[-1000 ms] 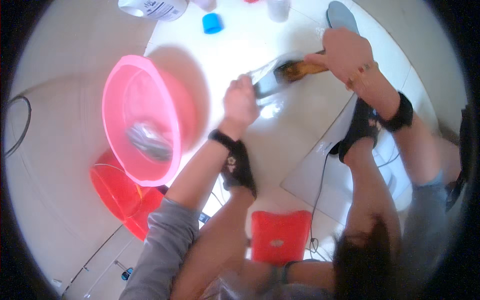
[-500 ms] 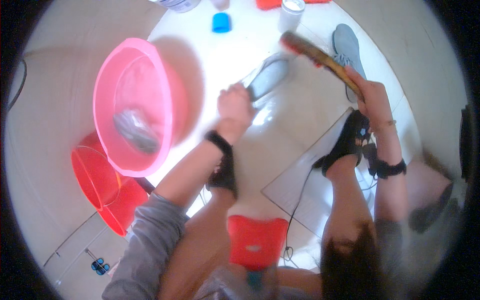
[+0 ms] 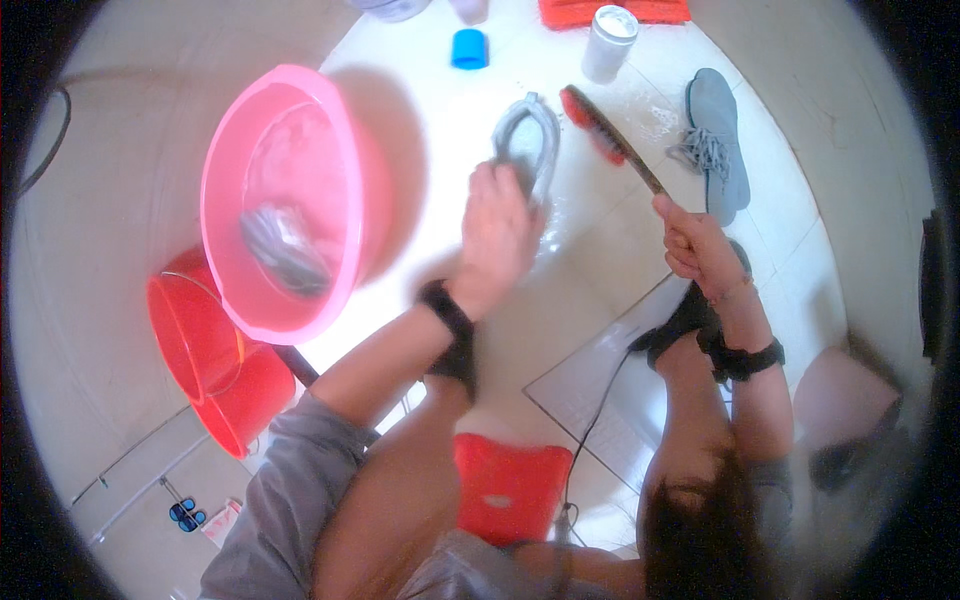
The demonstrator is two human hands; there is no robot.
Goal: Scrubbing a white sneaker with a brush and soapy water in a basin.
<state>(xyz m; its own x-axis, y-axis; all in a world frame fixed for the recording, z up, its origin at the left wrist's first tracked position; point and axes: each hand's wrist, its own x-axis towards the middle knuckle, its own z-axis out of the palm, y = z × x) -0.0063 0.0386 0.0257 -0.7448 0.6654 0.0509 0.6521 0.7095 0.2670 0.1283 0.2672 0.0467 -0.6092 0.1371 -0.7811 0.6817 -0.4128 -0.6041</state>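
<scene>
Resting the left hand (image 3: 500,235) over the front part of a grey shoe (image 3: 553,140), with fingers close together and a little bent near the shoe opening; not possible to tell if gripping it under the palm or only pressing

Holding a wooden brush (image 3: 614,136) by the end of its handle in the right hand (image 3: 700,245), with fingers curled closed around it; pointing the red bristles toward the side of the shoe, but well apart from it

Placed on the white floor (image 3: 440,110), the grey shoe, in front of the person, between the pink basin (image 3: 350,200) on the left and another grey shoe (image 3: 735,155) with laces on the right

Standing beyond the brush, an open white jar (image 3: 608,52) with white content, and near it, at the upper edge, an orange-red thing (image 3: 615,12) cut by the view; farther left, a blue cap (image 3: 469,49)

Lying inside the basin, a dark grey thing (image 3: 285,250), too blurred to name; near the knees, a red stool (image 3: 510,490)
</scene>
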